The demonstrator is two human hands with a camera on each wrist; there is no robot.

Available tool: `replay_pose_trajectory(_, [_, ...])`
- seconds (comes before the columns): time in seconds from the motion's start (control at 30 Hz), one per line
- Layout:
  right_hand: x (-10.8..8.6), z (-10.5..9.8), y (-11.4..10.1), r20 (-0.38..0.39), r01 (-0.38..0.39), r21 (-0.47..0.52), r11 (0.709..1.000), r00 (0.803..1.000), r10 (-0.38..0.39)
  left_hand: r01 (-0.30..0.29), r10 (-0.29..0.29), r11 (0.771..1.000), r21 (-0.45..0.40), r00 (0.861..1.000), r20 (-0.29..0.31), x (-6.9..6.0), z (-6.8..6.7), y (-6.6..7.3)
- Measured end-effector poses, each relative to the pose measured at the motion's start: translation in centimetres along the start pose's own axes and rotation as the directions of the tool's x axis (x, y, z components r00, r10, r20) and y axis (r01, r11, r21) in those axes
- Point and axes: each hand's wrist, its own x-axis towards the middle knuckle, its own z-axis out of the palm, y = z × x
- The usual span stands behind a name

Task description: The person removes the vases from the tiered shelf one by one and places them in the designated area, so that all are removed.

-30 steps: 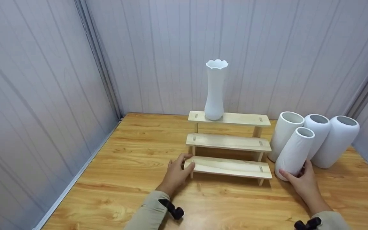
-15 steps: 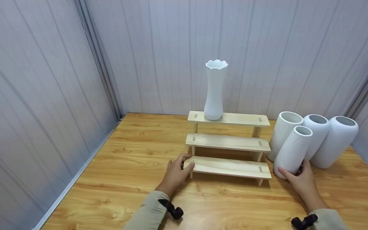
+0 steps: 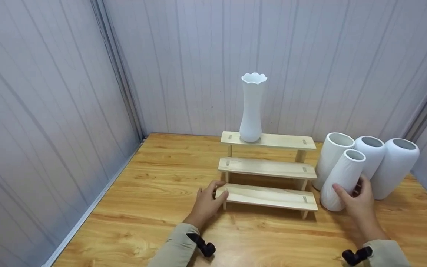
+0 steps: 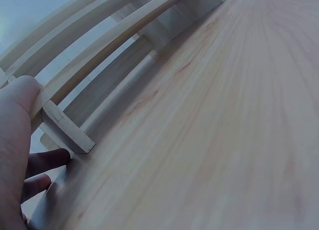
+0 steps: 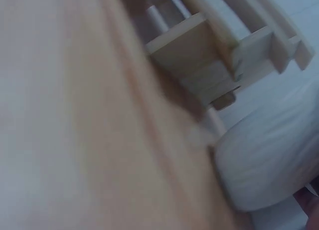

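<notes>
A three-tier wooden display stand (image 3: 265, 167) sits mid-table. My left hand (image 3: 206, 204) holds the left end of its lowest board, thumb on the front edge and fingers around the end. In the left wrist view, fingertips (image 4: 60, 156) lie beside the stand's leg. To the right of the stand is a slim white vase (image 3: 341, 181), narrow at the mouth; my right hand (image 3: 361, 204) grips its right side, thumb in front, the other fingers partly hidden behind. The right wrist view shows that vase's lower part (image 5: 264, 155) close to the tabletop.
A white vase with a scalloped rim (image 3: 251, 111) stands on the top board, left of centre. Behind the gripped vase cluster a cylindrical vase (image 3: 330, 159) and two rounded vases (image 3: 371, 152), (image 3: 395, 170). Panelled walls (image 3: 198, 66) enclose the wooden table (image 3: 154, 185).
My right hand has shifted its hold higher up the slim vase, which stays almost in place. The left hand keeps its hold on the stand. The head view has shifted slightly.
</notes>
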Motion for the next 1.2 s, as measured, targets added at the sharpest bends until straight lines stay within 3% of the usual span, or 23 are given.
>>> replay_pose_trajectory(0.17, [1.1, -0.9, -2.5, -0.06, 0.07, 0.037, 0.997, 0.996, -0.068, -0.012, 0.012, 1.0, 0.0, 1.0, -0.005, 0.1, 0.1, -0.1])
replay_pose_trajectory(0.47, [3.1, -2.0, -6.9, -0.127, 0.13, 0.072, 0.989, 0.985, -0.12, -0.016, 0.016, 1.0, -0.008, 1.0, -0.001, 0.0, 0.1, -0.1])
replay_pose_trajectory(0.63, [3.8, -1.6, -9.5, -0.201, 0.199, 0.109, 0.974, 0.964, -0.175, -0.013, 0.013, 1.0, -0.008, 1.0, -0.004, 0.0, 0.0, -0.1])
replay_pose_trajectory(0.77, [4.0, -1.0, -11.9, -0.249, 0.235, 0.033, 0.971, 0.943, -0.22, -0.005, 0.005, 1.0, -0.01, 1.0, -0.006, 0.0, -0.1, 0.1])
replay_pose_trajectory(0.97, [4.1, 0.9, -15.1, -0.188, 0.258, -0.071, 0.964, 0.945, -0.267, -0.002, 0.002, 1.0, -0.004, 1.0, -0.005, 0.0, -0.1, 0.1])
replay_pose_trajectory(1.2, [4.9, 4.5, -17.6, -0.116, 0.318, 0.002, 0.948, 0.942, -0.315, -0.004, 0.004, 1.0, 0.004, 1.0, 0.003, 0.0, -0.1, 0.0])
